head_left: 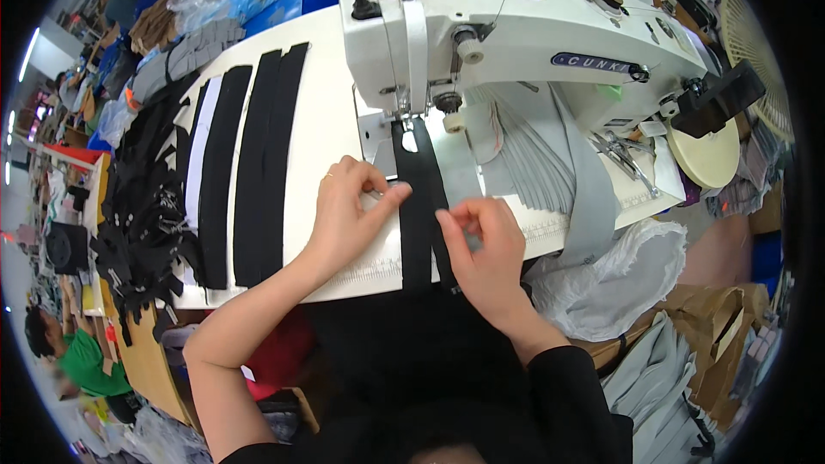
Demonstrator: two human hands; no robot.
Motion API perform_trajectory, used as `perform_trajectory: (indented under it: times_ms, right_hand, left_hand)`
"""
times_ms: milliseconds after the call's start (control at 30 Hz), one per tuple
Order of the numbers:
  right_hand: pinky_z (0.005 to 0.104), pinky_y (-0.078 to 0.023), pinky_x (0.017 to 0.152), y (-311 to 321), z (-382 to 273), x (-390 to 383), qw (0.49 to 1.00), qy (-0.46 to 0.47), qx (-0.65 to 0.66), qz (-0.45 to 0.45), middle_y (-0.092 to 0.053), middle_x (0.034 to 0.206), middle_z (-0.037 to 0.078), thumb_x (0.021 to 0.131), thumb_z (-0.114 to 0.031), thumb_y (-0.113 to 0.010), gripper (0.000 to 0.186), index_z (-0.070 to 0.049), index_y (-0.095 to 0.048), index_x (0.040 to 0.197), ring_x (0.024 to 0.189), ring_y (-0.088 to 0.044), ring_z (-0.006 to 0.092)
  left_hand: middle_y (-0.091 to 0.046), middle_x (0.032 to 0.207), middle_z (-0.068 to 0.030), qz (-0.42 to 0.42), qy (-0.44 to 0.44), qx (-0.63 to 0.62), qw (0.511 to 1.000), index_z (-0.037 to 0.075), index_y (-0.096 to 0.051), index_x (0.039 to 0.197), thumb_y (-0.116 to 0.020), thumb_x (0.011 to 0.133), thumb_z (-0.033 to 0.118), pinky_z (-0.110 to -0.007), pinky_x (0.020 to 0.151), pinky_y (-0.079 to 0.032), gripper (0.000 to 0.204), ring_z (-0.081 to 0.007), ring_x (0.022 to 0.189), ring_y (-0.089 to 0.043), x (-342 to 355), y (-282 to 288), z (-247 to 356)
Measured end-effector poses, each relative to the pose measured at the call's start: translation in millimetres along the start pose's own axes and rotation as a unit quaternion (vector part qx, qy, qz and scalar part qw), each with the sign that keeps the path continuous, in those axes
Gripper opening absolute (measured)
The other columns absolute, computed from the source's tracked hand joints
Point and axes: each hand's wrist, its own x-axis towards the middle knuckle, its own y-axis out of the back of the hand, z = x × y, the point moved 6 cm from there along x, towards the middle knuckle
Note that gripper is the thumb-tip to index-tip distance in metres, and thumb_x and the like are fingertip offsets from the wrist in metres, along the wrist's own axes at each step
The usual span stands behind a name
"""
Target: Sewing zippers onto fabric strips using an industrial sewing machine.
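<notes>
A long black fabric strip runs from under the presser foot of the white sewing machine toward my lap, with a second narrow black edge along its right side. My left hand is at the strip's left edge, fingers curled and thumb tip on the cloth just in front of the needle area. Lower down, my right hand is closed, thumb and forefinger pinching at the right edge. The fabric between its fingertips is mostly hidden. A small pale patch shows on the cloth right by the presser foot.
Left on the white table lie several black strips, a white strip and a tangled black pile. Grey pleated fabric, metal scissors and a white bag are at the right. A person in green sits far left.
</notes>
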Motion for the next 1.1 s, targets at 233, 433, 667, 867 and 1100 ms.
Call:
perform_trajectory:
  times_ms: [233,433,667,867,1100]
  right_hand:
    - [0.0280,-0.045,0.052,21,31,-89,0.997,-0.017,-0.020,-0.076,-0.061,0.067,0.004,0.085,-0.017,-0.089,0.024,-0.001,-0.071,0.091,0.052,-0.056,0.0129]
    - [0.0331,-0.038,0.052,0,62,-105,0.966,-0.159,0.012,-0.206,-0.049,0.061,0.006,0.084,-0.022,-0.088,0.036,-0.003,-0.060,0.074,0.054,-0.048,0.0182]
    - [0.0265,-0.029,0.054,26,40,-112,0.931,-0.168,0.203,-0.253,-0.043,0.071,-0.001,0.092,-0.017,-0.082,0.036,-0.001,-0.057,0.072,0.061,-0.038,0.0078]
    - [0.0232,-0.027,0.057,35,46,-113,0.904,-0.241,0.264,-0.235,-0.043,0.073,-0.006,0.097,-0.015,-0.078,0.029,0.000,-0.062,0.078,0.064,-0.035,0.0045]
    - [0.0253,-0.029,0.058,19,62,-125,0.914,-0.239,0.223,-0.242,-0.043,0.072,-0.004,0.098,-0.017,-0.077,0.033,-0.001,-0.059,0.075,0.065,-0.036,0.0064]
  left_hand:
    - [-0.063,0.080,-0.0066,-0.038,0.019,-0.132,0.990,0.000,-0.068,0.089,-0.079,0.094,0.026,-0.033,0.071,-0.046,0.028,-0.0168,0.078,-0.060,-52,-15,11]
    - [-0.072,0.088,-0.0010,-0.052,0.258,-0.519,0.813,0.005,-0.064,0.108,-0.058,0.110,0.027,-0.020,0.070,-0.054,0.023,-0.0043,0.074,-0.066,-75,-21,7]
    - [-0.073,0.106,-0.0026,-0.054,0.237,-0.610,0.754,0.002,-0.063,0.123,-0.056,0.110,0.029,-0.021,0.081,-0.059,0.030,-0.0057,0.091,-0.071,-103,-26,-4]
    - [-0.073,0.110,-0.0044,-0.015,0.244,-0.675,0.696,0.000,-0.061,0.130,-0.053,0.112,0.025,-0.022,0.085,-0.060,0.032,-0.0071,0.094,-0.072,-119,-31,0]
    - [-0.075,0.106,-0.0060,-0.168,0.226,-0.637,0.717,-0.001,-0.067,0.123,-0.067,0.100,0.004,-0.023,0.073,-0.059,0.024,-0.0090,0.086,-0.072,-160,-72,-4]
